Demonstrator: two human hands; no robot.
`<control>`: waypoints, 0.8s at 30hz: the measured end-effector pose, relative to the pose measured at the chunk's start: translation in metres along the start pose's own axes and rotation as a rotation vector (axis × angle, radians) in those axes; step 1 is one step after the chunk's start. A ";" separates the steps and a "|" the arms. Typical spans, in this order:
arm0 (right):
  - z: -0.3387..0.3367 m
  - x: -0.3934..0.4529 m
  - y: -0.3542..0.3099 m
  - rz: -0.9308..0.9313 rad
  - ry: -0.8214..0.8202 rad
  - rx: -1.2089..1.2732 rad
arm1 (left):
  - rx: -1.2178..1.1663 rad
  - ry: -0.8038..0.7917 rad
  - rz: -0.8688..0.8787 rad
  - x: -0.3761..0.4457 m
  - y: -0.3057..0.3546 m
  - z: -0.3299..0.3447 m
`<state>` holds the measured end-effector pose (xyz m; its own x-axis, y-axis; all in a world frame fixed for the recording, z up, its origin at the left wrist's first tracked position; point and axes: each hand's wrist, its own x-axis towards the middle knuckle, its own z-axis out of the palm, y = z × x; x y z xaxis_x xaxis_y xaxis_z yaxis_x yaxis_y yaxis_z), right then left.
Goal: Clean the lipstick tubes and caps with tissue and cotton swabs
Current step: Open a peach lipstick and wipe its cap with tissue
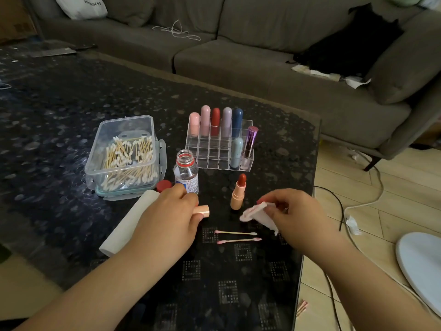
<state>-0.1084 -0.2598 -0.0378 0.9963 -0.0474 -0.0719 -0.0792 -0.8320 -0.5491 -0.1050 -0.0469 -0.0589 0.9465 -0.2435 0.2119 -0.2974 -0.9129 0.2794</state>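
Two hands work low over the dark desk point(71, 130): the left hand point(167, 211) curls round a peach lipstick cap point(202, 210), the right hand point(293, 211) pinches a stained tissue point(256, 215). Between them stands the open lipstick tube point(238, 193), apart from both; two used cotton swabs point(237, 237) lie just nearer.

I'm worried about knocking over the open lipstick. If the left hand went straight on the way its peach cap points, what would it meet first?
Probably the open lipstick. The left hand holds the peach cap pointing right, towards the lipstick's base, with only bare table between them. Depth is unclear, so it could pass just in front.
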 end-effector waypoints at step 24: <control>0.033 -0.009 -0.016 -0.471 -0.082 -0.480 | -0.038 0.027 -0.007 0.001 0.006 -0.003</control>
<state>-0.1172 -0.2281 -0.0559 0.9137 0.4063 0.0113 0.4051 -0.9079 -0.1081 -0.1064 -0.0513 -0.0544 0.9450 -0.2276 0.2348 -0.2956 -0.9016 0.3159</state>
